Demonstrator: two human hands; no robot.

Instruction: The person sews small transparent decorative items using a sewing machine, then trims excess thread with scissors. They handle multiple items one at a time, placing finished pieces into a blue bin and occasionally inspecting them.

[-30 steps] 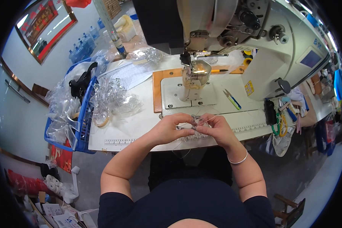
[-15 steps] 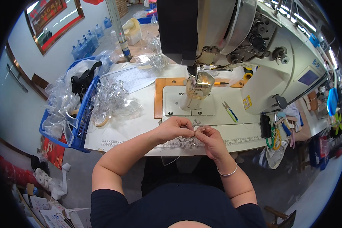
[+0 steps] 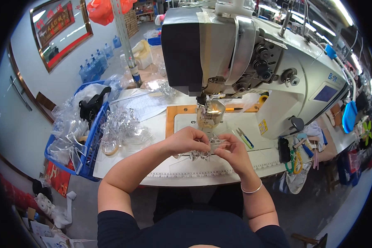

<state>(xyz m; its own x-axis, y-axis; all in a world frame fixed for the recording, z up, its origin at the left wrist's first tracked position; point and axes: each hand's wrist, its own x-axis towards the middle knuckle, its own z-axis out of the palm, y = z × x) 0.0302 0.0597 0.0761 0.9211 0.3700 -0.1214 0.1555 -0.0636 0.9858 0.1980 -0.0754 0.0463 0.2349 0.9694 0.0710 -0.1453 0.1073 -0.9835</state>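
Just in front of the post-bed sewing machine (image 3: 219, 53), my left hand (image 3: 189, 140) and my right hand (image 3: 233, 153) are closed in pinches on a clear plastic piece (image 3: 216, 143). It stretches between the fingertips, and its exact kind is hard to make out. Under and beside the fingers, a small bunch of clear plastic pieces (image 3: 199, 156) rests on the white table (image 3: 202, 178). The machine's needle area and metal post (image 3: 209, 118) stand just beyond my hands. Thread snips (image 3: 244, 138) lie to the right of my right hand.
Left on the table is a heap of clear plastic (image 3: 122, 128), beside a blue basket (image 3: 89, 155) full of plastic and a black strap. A printed ruler (image 3: 186, 175) runs along the near edge. Scissors with green and yellow handles (image 3: 296, 162) hang at the right edge.
The view has tilted up, so the machine and table sit lower in it. My fingertips have moved slightly apart, and more of the clear plastic piece shows between them.
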